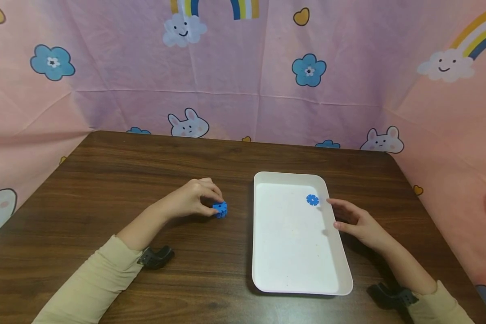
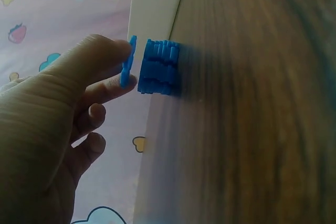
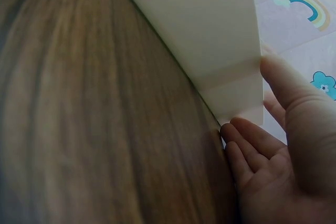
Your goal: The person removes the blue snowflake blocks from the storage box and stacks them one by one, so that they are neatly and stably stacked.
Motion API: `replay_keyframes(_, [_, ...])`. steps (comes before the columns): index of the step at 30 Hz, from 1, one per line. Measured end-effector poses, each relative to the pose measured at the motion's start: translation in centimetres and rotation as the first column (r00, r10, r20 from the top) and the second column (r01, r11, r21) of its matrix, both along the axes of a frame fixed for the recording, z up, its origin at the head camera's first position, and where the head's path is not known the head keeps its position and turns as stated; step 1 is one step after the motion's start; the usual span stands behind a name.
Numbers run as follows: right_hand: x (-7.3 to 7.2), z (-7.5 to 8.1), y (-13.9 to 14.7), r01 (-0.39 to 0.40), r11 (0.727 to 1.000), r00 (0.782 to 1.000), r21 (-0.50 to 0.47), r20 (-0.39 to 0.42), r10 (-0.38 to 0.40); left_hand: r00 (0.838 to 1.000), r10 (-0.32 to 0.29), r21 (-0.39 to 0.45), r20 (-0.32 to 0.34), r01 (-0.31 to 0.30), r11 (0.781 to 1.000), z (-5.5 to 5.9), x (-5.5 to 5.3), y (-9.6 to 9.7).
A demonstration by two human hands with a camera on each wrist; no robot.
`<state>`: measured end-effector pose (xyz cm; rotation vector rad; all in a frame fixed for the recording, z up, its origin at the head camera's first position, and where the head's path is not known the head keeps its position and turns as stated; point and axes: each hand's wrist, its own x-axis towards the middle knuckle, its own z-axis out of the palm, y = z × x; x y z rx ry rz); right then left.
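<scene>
My left hand (image 1: 192, 198) pinches a thin blue snowflake disc (image 2: 128, 61) between thumb and forefinger. Just under that disc, a short stack of the same notched blue discs (image 2: 160, 67) stands on the table, with a narrow gap showing in the left wrist view. To the right lies a white rectangular tray (image 1: 291, 252), and a single blue disc (image 1: 312, 200) rests flat near its far right corner. My right hand (image 1: 360, 225) is at the tray's right side, its loosely bent fingers and thumb against the rim and outer wall.
The dark wood table (image 1: 146, 157) reaches back to a pink patterned cloth (image 1: 235, 67), which also hangs along both sides. Black wrist straps (image 1: 155, 258) sit on both forearms. The tray's raised walls stand between the two hands.
</scene>
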<state>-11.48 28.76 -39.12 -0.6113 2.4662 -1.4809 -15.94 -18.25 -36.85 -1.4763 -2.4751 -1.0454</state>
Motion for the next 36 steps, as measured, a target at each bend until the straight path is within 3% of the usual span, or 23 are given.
replay_keyframes(36, [0.09,0.10,-0.07,-0.016,1.000,1.000,-0.020,-0.005,0.016,1.000,0.010,-0.068,0.021,-0.009,0.998,-0.16,-0.18,-0.17])
